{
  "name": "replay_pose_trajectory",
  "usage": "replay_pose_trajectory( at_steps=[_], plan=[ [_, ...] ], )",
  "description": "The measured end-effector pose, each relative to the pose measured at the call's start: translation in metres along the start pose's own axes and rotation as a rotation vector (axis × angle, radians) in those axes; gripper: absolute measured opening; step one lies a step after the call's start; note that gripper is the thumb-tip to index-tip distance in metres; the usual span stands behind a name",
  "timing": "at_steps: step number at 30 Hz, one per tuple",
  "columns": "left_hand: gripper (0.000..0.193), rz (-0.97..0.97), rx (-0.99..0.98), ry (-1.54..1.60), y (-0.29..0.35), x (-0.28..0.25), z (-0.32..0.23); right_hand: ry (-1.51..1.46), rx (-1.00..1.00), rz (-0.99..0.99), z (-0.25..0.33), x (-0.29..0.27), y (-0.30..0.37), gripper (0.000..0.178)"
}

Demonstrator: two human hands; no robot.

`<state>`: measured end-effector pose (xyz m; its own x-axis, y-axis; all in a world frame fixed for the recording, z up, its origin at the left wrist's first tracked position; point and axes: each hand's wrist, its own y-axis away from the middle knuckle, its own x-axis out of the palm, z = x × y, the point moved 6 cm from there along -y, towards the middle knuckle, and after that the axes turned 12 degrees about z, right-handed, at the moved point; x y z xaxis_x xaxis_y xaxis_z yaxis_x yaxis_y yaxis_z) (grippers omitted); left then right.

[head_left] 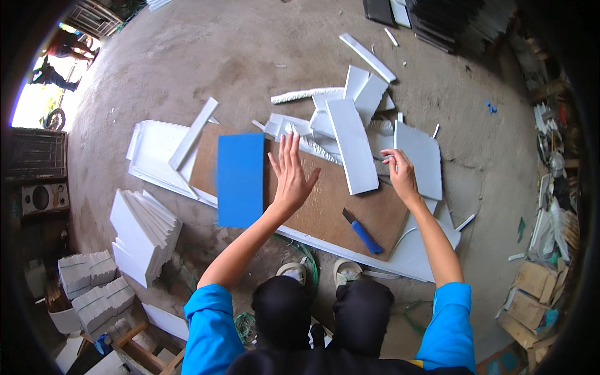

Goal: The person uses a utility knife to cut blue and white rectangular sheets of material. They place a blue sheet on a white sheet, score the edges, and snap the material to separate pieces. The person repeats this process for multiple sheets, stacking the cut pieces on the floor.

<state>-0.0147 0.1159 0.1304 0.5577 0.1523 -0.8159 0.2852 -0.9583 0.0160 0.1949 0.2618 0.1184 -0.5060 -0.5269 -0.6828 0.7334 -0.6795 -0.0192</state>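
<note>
My left hand (291,177) is open, fingers stretched out, above the brown board (319,206), beside the right edge of a flat blue sheet (241,180). My right hand (402,174) is closed in a pinch near the board's far right end; whatever its fingertips may hold is too small to make out. Between the hands, a long white foam slab (352,147) lies slantwise, its near end on the board. A box cutter (362,231) with a blue handle and dark blade rests on the board, nearer to me, touched by neither hand.
White foam offcuts (365,87) are heaped beyond the board. A grey-white panel (419,156) lies right of them. White sheets (156,150) extend to the left, and a leaning stack of white slabs (144,231) stands nearer. Cardboard pieces (528,306) line the right side.
</note>
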Motion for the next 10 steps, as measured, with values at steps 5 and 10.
replay_pose_trajectory(
  at_steps=[5,10],
  plan=[
    [0.081,-0.136,-0.176,0.019,0.019,-0.132,-0.026,-0.027,0.102,-0.026,0.058,-0.105,-0.021,0.018],
    [0.079,-0.267,-0.456,0.012,0.095,-0.236,-0.058,-0.096,0.275,-0.139,0.101,-0.197,0.04,0.017]
  ],
)
